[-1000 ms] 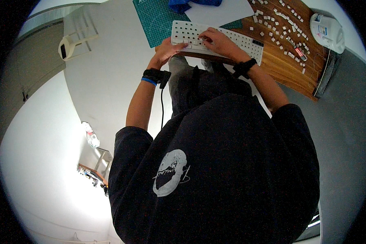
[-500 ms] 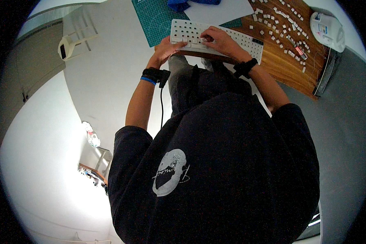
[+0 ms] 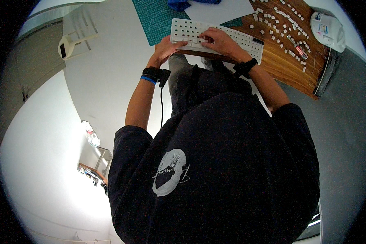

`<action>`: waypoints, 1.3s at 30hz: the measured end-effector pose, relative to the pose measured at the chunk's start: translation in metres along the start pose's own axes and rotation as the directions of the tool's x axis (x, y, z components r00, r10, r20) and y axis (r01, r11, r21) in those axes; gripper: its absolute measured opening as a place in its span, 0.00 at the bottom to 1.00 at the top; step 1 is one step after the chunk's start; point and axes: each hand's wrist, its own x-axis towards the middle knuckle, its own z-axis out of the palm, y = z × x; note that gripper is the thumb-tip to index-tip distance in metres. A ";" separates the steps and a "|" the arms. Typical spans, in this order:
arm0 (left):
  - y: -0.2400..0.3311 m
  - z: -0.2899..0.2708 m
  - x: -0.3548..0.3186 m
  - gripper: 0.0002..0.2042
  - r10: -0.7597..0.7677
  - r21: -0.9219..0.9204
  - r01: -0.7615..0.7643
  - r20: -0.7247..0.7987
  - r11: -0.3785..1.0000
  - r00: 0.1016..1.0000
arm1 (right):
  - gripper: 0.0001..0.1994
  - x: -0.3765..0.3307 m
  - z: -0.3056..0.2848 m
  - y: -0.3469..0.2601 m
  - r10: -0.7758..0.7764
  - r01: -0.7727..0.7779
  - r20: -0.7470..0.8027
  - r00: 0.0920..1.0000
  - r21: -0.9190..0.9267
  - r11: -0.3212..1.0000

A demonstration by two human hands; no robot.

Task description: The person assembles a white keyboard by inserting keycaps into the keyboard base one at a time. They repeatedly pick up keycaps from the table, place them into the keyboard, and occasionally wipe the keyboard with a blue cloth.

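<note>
A white keyboard (image 3: 248,45) lies at the near edge of the wooden table, with most of its keycaps off and dark switches showing in rows. Its lower left corner is gripped by my left hand (image 3: 165,49), whose thumb rests on the front edge beside a few white keycaps. My right hand (image 3: 223,42) is bent over the middle of the board. Thumb and fingers there are drawn together close to the lower rows, and whatever they pinch is too small to make out.
Loose white keycaps (image 3: 277,27) are spread over the wooden table (image 3: 288,77) to the right, near a red and silver tube-shaped thing (image 3: 300,52). A white jug (image 3: 327,30) stands at the right end. Green cutting mat (image 3: 152,24), white sheet (image 3: 223,13) and blue cloth (image 3: 178,5) lie behind the keyboard.
The fingers of my right hand have shifted very slightly over the lower rows. My left hand keeps its grip on the corner, and the keyboard stays nearly in place.
</note>
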 end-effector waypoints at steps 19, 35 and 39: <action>-0.002 0.002 -0.001 0.25 -0.038 -0.437 0.062 0.063 0.897 0.997 | 0.13 0.001 0.005 0.007 0.028 -0.019 -0.120 0.992 0.072 0.997; -0.009 0.022 0.001 0.19 0.263 -0.213 -0.248 0.044 0.945 0.964 | 0.14 0.003 0.012 0.004 0.212 -0.151 -0.197 0.957 0.282 0.947; -0.024 0.015 0.010 0.21 0.301 -0.106 -0.293 0.063 0.950 0.952 | 0.15 0.008 0.012 0.010 0.309 -0.247 -0.107 0.945 0.386 0.889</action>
